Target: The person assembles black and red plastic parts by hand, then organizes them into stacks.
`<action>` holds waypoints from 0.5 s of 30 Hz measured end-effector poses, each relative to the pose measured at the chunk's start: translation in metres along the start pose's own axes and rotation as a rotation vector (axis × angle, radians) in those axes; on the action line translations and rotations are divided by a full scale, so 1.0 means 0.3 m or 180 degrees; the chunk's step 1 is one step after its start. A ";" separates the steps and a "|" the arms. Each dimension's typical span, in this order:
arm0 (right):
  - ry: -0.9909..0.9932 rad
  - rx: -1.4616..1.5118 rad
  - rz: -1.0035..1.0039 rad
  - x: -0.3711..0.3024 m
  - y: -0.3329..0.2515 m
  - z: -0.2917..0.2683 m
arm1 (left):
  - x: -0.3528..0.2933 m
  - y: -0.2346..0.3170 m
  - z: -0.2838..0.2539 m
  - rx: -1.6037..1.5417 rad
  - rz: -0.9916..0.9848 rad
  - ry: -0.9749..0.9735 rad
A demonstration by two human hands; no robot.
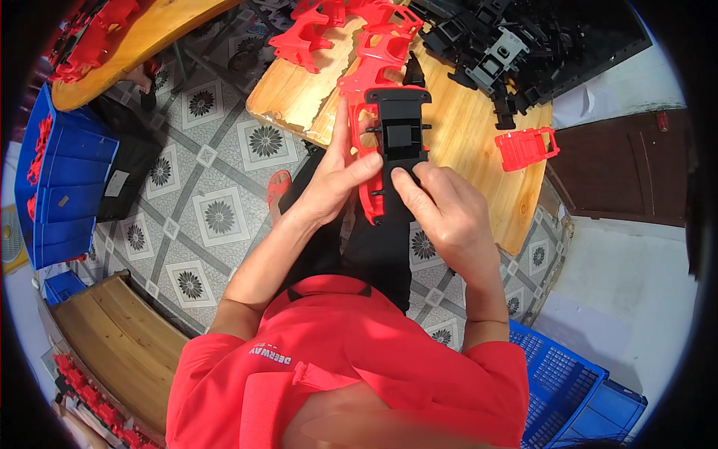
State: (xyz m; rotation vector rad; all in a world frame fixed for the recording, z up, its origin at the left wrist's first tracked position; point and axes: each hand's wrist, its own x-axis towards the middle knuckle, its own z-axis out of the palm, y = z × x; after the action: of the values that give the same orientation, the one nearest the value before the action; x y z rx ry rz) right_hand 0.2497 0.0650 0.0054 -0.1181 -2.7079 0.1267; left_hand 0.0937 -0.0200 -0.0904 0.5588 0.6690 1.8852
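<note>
My left hand (336, 177) clasps the red frame (367, 200), my right hand (450, 207) pinches the black part (402, 135); crooked pressing might crack either.

Between the right hand (449, 209) and the black pile (465, 46) I had room over the table (462, 123); a red frame (516, 152) obstructed the right side.

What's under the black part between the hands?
A red plastic frame shows along the left side of the black part; whatever lies beneath its middle is covered.
</note>
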 end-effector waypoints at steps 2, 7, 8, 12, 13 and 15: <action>-0.0017 0.0190 -0.0078 0.001 0.024 0.009 | -0.008 0.009 0.014 0.0467 0.0134 -0.0017; 0.0678 0.2256 0.1820 0.043 0.163 0.096 | -0.003 -0.001 0.058 0.0338 0.0045 -0.0098; 0.0688 0.2239 0.1838 0.067 0.177 0.104 | 0.008 -0.019 0.071 0.0783 0.0259 -0.0034; 0.0184 0.3681 0.1815 0.166 0.253 0.156 | 0.069 0.003 0.066 0.0994 0.0687 0.0288; 0.0210 0.3931 0.1527 0.170 0.268 0.166 | 0.082 0.026 0.075 0.0827 0.0751 0.0410; 0.0282 0.4549 0.1507 0.172 0.271 0.181 | 0.121 0.102 0.072 0.0288 0.0988 0.0625</action>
State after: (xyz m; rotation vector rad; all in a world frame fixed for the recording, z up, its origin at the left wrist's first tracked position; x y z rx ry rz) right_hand 0.1852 0.1470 -0.0312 -0.2906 -1.8431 1.9716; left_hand 0.0735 0.0077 -0.0510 0.5647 0.8367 2.2292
